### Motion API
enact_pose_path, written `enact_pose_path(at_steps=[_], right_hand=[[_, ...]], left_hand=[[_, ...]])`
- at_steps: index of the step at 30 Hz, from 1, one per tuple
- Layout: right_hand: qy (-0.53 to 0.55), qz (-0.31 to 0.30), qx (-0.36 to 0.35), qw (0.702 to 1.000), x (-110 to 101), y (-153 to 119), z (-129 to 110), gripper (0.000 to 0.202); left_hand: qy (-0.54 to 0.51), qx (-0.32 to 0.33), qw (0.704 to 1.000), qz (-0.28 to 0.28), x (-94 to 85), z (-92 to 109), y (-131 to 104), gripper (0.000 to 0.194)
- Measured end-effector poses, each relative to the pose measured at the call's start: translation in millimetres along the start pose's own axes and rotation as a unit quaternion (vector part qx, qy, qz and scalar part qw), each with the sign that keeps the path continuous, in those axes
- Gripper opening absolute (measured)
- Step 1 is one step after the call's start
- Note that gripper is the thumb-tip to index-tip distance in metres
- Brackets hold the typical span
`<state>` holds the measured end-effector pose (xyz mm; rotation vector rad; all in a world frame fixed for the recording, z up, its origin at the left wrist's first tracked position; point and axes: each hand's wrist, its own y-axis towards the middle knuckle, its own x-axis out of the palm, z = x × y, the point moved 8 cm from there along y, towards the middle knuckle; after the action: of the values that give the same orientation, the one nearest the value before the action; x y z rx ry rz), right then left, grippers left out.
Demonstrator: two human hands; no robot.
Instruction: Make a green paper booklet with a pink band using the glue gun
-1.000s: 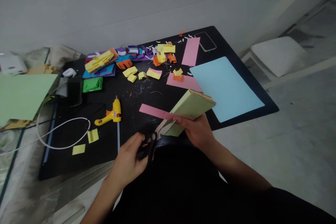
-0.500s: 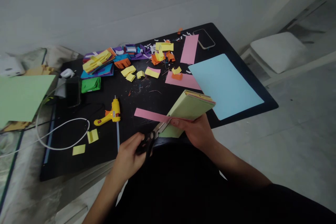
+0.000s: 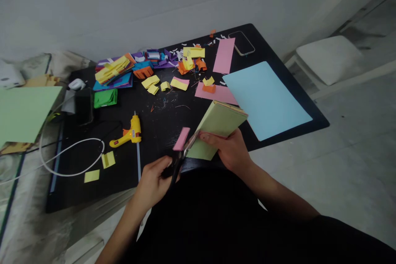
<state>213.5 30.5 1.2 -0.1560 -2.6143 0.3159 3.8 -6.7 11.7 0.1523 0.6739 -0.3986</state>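
My left hand [image 3: 154, 180] grips the black handles of a pair of scissors [image 3: 176, 166]. The blades lie by the edge of a folded pale green paper booklet [image 3: 221, 120], close to my right thumb. My right hand [image 3: 232, 148] is closed round this booklet, thumb on top, at the table's front edge. Pink paper shows along the thumb, between the green parts. A short pink paper strip [image 3: 181, 138] is tilted beside the blades, apart from the booklet; whether it touches the table is unclear.
On the black table [image 3: 161, 117] lie a yellow glue gun [image 3: 131, 131], a light blue sheet [image 3: 267, 101], pink paper pieces [image 3: 224, 55] and yellow scraps [image 3: 150, 82]. A phone [image 3: 241, 43] rests at the far right. A white cable [image 3: 74, 175] loops at left; a white chair [image 3: 328, 57] stands beyond.
The pink strip that stuck out left of the scissors has come off the booklet and turned steeper. The scissor blades have closed, and the booklet has shifted slightly left.
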Motion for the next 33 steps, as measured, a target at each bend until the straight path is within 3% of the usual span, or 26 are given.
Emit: enact_pose_path(at_steps=[4,8,14,18,22,25,28,30,33], right_hand=[[0.008,0.010,0.031,0.999,-1.4,1.9,4.1,0.031],[0.040,0.021,0.083,0.995,-2.2,3.2,7.4,0.034],[0.113,0.010,0.208,0.972,3.5,-1.4,14.4,0.038],[0.120,-0.016,0.233,0.965,9.2,-3.7,14.2,0.035],[0.109,-0.025,0.224,0.968,9.1,-1.1,14.5,0.042],[0.101,-0.029,0.229,0.968,7.4,0.5,17.4,0.043],[0.100,-0.018,0.227,0.969,3.7,2.0,19.6,0.036],[0.101,-0.009,0.222,0.970,1.9,2.9,20.9,0.037],[0.090,-0.014,0.214,0.973,3.1,4.2,22.4,0.043]], left_hand=[[-0.036,-0.079,0.996,-0.002,-4.2,-9.7,2.2,0.028],[0.091,-0.135,0.986,0.024,-23.6,-28.8,6.7,0.031],[0.317,-0.105,0.938,0.093,-36.2,-43.2,19.7,0.034],[0.362,-0.102,0.921,0.099,-31.3,-44.6,29.1,0.035],[0.335,-0.092,0.931,0.113,-36.1,-41.3,33.0,0.034],[0.295,-0.079,0.941,0.142,-57.3,-41.2,29.6,0.029],[0.338,-0.097,0.920,0.176,-91.4,-52.4,22.5,0.029],[0.395,-0.138,0.895,0.156,-107.5,-70.4,20.0,0.040],[0.421,-0.181,0.883,0.100,-114.7,-99.8,21.3,0.055]])
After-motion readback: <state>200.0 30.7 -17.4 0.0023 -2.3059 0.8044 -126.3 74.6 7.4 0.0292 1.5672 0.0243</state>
